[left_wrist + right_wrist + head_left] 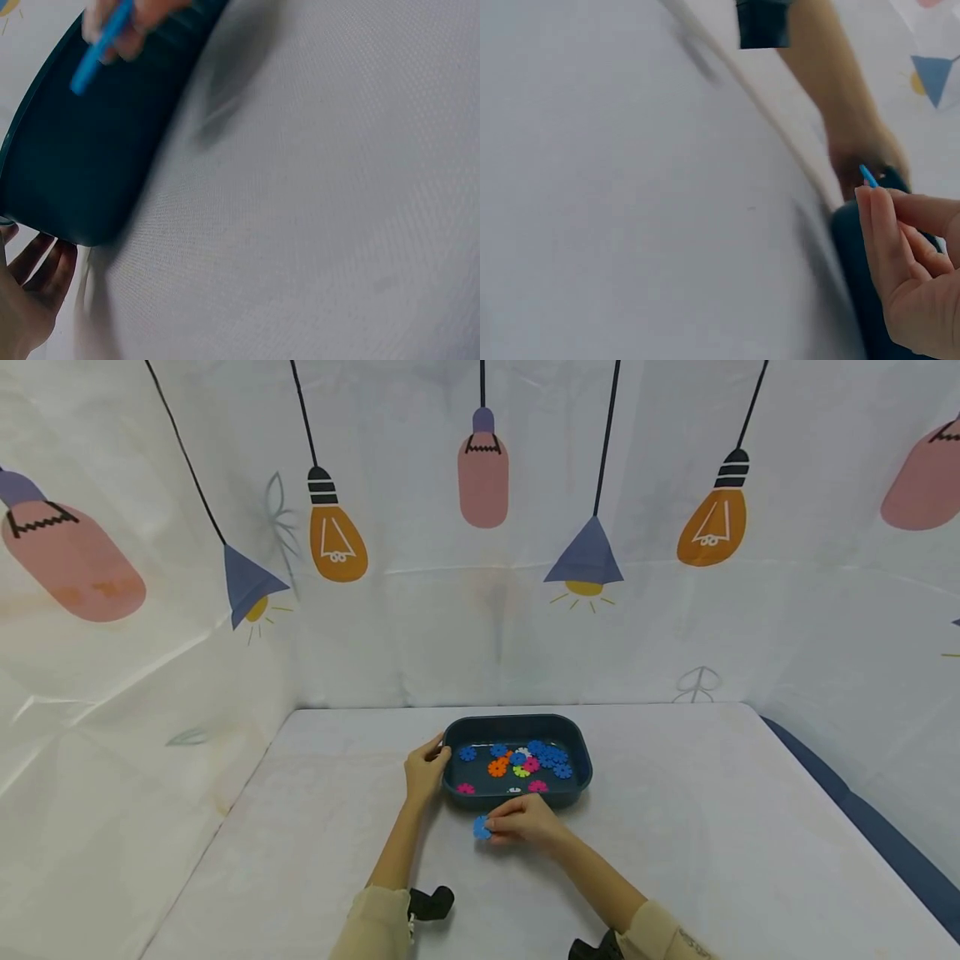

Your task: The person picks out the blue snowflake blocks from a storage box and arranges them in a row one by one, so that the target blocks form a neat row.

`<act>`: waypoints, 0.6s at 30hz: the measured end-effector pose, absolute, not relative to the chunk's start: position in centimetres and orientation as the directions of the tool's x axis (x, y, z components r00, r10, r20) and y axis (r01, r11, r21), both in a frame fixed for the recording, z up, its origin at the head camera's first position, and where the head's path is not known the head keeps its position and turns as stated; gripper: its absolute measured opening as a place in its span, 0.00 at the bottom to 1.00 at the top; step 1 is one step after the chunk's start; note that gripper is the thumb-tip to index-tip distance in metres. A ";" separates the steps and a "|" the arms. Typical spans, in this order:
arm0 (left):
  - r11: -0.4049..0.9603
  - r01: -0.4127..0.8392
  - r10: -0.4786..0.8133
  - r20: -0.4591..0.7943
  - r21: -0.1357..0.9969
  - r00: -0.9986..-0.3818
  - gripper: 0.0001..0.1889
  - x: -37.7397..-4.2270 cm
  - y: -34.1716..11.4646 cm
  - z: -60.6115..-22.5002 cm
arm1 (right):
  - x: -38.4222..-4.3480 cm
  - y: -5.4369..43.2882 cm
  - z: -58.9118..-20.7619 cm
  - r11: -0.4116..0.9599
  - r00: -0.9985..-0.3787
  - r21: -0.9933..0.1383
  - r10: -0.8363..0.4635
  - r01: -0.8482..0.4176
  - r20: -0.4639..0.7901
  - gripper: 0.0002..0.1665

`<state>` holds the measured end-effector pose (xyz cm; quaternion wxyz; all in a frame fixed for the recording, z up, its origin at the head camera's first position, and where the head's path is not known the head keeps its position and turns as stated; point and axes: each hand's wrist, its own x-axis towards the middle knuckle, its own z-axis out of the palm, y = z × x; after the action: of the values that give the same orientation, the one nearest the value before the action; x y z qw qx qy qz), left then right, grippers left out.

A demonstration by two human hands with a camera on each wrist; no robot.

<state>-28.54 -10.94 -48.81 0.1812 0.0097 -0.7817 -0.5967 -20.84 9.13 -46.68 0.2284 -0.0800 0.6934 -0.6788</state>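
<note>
A dark teal tray [517,799] sits on the white table, holding several small flower-shaped plastic pieces in blue, orange, pink, yellow-green and white. My left hand [426,768] grips the tray's left end, thumb at the rim and fingers against the outer wall; the left wrist view shows these fingers [52,274] at the tray's end. Just in front of the tray's near side, my right hand [525,820] pinches a blue flower-shaped piece [481,828] between thumb and fingers. In the right wrist view only a thin edge of that blue piece [868,176] shows above the fingertips.
The white table [750,843] spreads around the tray. Behind it hangs a white sheet [420,635] printed with lamps and bulbs. A dark blue strip [847,802] runs along the table's right side. Black wrist mounts [432,903] sit by the sleeves.
</note>
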 end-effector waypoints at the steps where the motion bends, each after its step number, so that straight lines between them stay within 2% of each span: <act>1: 0.288 0.201 -0.230 0.271 0.936 -0.935 0.19 -28.5 -10.9 -48.8 | -20.8 8.9 -47.0 0.062 -0.887 -0.978 -0.412 0.201 -0.209 0.14; 10: 0.284 0.201 -0.222 0.268 0.938 -0.937 0.19 -28.6 -11.0 -49.0 | -20.4 7.2 -48.5 0.055 -0.902 -0.967 -0.352 0.248 -0.252 0.15; 18: 0.287 0.192 -0.224 0.260 0.939 -0.939 0.19 -28.7 -11.0 -49.0 | -20.5 6.8 -48.5 0.162 -0.911 -0.962 -0.321 0.218 -0.261 0.10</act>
<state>-28.70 -11.05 -49.00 0.1741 0.0102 -0.7830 -0.5970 -20.46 6.79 -48.45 0.2085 -0.0349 0.7331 -0.6464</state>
